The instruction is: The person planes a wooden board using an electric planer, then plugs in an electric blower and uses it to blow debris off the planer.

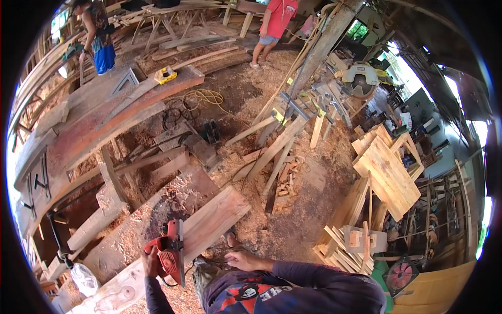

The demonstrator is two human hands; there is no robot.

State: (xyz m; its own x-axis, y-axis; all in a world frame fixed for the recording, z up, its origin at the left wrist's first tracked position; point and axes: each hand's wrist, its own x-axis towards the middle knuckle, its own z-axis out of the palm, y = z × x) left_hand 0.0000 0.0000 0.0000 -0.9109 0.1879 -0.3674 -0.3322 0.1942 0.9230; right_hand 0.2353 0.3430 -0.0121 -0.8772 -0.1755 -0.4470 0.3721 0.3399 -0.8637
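My left hand (151,262) is closed round the handle of a red electric planer (168,255). The planer rests on a long, thick wooden board (217,212) that runs from the bottom left up toward the middle. Its underside is hidden. My right hand (243,260) is held in front of my body, to the right of the board, touching no tool. Its fingers are loosely bent and slightly apart, with nothing visible in them. Wood shavings (178,191) lie on the dark surface beside the board.
A long workbench slab (89,131) on the left holds a yellow tool (166,75) and a set square (125,82). Two people stand at the back. A mitre saw (361,79) and stacked planks (387,172) are on the right. A yellow cord (201,97) crosses the shaving-strewn floor.
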